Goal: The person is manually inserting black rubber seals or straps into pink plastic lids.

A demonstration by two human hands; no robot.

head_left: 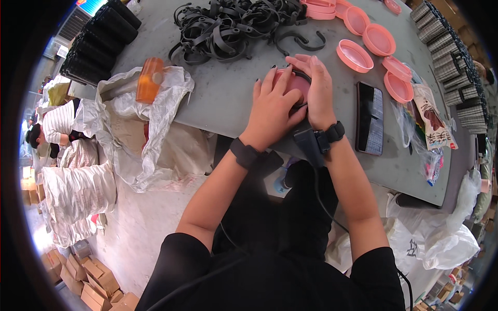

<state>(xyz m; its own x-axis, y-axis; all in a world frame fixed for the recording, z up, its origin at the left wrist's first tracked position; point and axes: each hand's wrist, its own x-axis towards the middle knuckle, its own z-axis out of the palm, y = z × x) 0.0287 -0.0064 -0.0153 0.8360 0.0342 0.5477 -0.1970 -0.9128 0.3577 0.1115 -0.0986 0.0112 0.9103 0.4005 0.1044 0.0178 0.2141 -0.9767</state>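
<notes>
Currently both hands, left hand (272,106) and right hand (317,90), clamp fingers on pink lid (294,83); black strap pile (233,26) at 12 o'clock. Press evenly.

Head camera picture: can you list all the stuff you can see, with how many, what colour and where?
Pink lid: one, pink, under both hands at the table's near edge.
Black band: one, black, on that lid.
Loose pink lids: about six singles plus a stack, pink, far right of the table.
Black bands pile: many, black, far middle.
Phone: one, black, right of the hands.
Orange bottle: one, orange, on the white sack at left.
White sack: one, white, hanging over the table's left edge.
Snack packet: one, white and brown, right edge.
Cardboard boxes: several, brown, on the floor, lower left.
Grey table: one, grey.
Left hand: pressing on the lid.
Right hand: on the lid's right side.
</notes>
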